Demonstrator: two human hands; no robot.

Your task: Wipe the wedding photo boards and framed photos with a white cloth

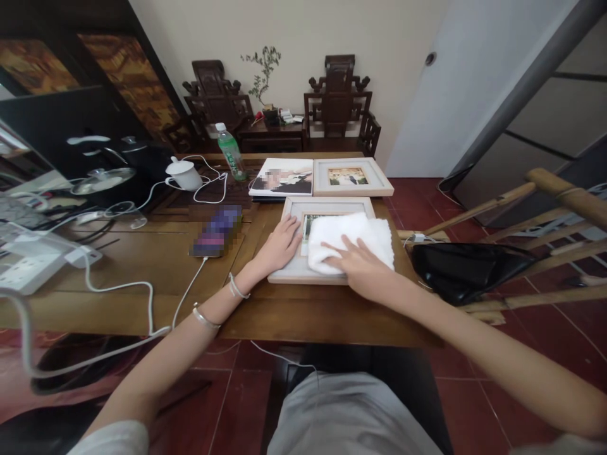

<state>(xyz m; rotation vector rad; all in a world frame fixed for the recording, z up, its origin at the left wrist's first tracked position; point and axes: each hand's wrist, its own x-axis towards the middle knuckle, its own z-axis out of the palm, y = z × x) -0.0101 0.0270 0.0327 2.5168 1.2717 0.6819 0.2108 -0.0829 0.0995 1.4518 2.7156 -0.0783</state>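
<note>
A light wooden picture frame (327, 280) with a pale mat lies flat on the wooden table, a small photo in its middle. My left hand (279, 243) rests on the frame's left side, fingers laid flat across the border and holding nothing. A folded white cloth (351, 234) covers the right part of the frame and much of the photo. My right hand (363, 262) holds this cloth against the frame, with its fingers spread over the top. Behind lie a second picture frame (386, 186) and a white-edged photo print (289, 177) on a dark stack.
A green-labelled bottle (231, 151), a white lidded cup (184, 174) and a charging phone (217, 230) stand or lie to the left. White cables and a power strip (28, 262) spread across the table (147, 253). A wooden chair with a black bag (469, 268) is at right.
</note>
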